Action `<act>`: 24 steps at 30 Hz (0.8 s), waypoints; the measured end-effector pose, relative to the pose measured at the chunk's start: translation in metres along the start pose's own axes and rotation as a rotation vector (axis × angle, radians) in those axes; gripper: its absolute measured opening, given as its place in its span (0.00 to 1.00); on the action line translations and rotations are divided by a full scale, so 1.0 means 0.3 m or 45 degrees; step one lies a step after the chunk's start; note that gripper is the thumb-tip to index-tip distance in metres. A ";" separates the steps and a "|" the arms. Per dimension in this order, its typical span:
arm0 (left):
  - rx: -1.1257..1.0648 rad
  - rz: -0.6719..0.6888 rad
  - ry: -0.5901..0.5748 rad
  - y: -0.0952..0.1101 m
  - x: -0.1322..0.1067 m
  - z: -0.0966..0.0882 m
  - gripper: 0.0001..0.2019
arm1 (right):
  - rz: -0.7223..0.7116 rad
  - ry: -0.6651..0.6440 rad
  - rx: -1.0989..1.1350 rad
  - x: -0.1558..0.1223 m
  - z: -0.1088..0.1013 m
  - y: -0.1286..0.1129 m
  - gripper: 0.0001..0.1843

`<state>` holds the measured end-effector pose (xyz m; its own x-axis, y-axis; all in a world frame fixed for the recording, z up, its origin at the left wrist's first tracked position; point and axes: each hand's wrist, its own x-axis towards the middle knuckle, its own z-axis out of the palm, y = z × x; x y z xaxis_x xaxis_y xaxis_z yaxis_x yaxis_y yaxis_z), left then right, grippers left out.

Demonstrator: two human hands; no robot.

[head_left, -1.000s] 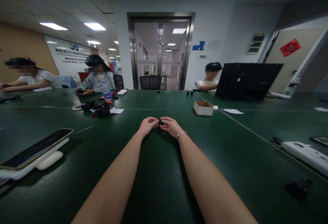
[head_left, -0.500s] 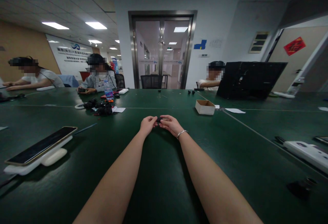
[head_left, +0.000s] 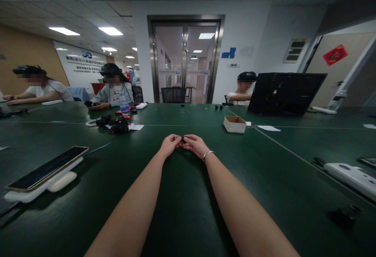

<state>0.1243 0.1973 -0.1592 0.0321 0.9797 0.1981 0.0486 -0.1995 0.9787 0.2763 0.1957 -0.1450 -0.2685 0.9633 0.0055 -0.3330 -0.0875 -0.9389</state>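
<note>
Both arms stretch forward over the dark green table (head_left: pixel 188 194). My left hand (head_left: pixel 170 144) and my right hand (head_left: pixel 196 145) meet just above it, fingertips close together. Between them is a small black object (head_left: pixel 182 140), pinched from both sides; the fingers cover most of it, so its kind cannot be made out. A silver bangle (head_left: pixel 208 154) circles my right wrist. Ahead and to the right of my hands stands a small open cardboard box (head_left: pixel 234 125).
A phone (head_left: pixel 48 169) rests on a white power strip at left, beside a white rounded case (head_left: pixel 62 181). A water bottle (head_left: pixel 124 105) and black gear (head_left: pixel 116 124) lie further off. A black monitor (head_left: pixel 286 93) and another power strip (head_left: pixel 351 176) are at right. Three people sit across.
My fingers have shifted slightly around the black object, and less of it shows now. Both hands stay in nearly the same place. The view has tilted up a little.
</note>
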 end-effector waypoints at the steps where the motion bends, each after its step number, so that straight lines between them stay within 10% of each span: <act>1: 0.003 -0.002 0.002 0.001 -0.001 0.000 0.17 | 0.005 0.001 -0.008 0.000 0.000 0.000 0.08; 24: -0.053 0.083 -0.042 0.009 -0.012 -0.004 0.18 | 0.042 0.000 -0.126 0.003 0.008 0.014 0.08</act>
<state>0.1232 0.1934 -0.1573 0.0669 0.9633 0.2601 0.0036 -0.2609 0.9653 0.2724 0.1954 -0.1481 -0.2781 0.9602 -0.0259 -0.2329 -0.0935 -0.9680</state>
